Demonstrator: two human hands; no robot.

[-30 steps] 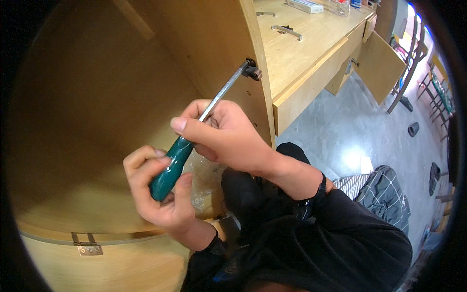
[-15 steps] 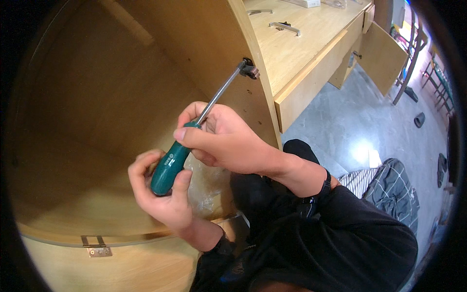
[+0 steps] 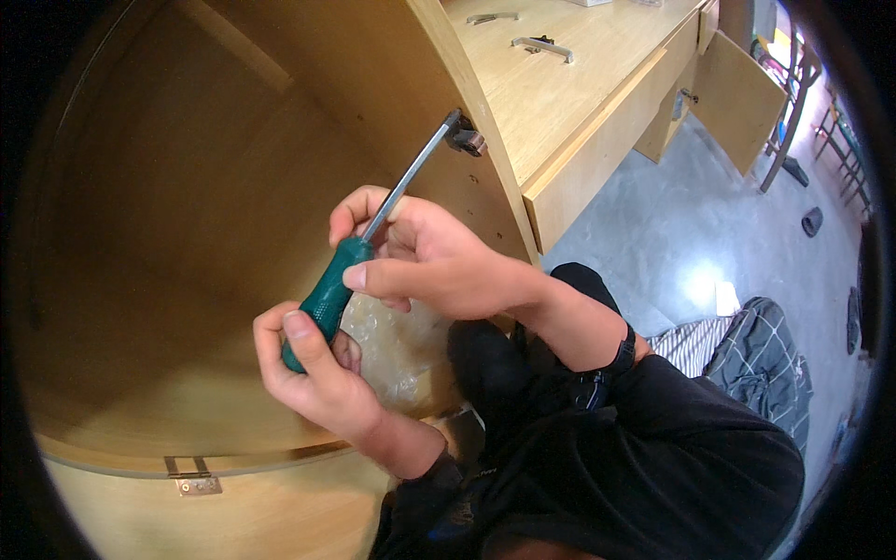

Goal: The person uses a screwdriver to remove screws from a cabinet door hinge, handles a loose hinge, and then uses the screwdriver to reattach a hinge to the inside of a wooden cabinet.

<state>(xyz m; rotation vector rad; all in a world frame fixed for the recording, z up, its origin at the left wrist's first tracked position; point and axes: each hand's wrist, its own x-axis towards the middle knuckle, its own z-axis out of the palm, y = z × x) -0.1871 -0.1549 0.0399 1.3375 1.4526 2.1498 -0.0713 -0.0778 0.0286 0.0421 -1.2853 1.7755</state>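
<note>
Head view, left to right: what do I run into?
Lower-left metal cabinet hinge → left hand → right hand → nearer metal pull handle → striped cloth → dark plaid cloth.

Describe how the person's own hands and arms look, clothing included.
The left hand and right hand are gloveless. The left sleeve and right sleeve are plain-looking black. A black wristband, possibly a watch strap, circles the right arm.

hands (image 3: 439, 266) around green-handled screwdriver (image 3: 327, 299) | tip (image 3: 453, 119) apparently against dark fitting (image 3: 468, 141) | fitting on cabinet panel (image 3: 392, 84)
</note>
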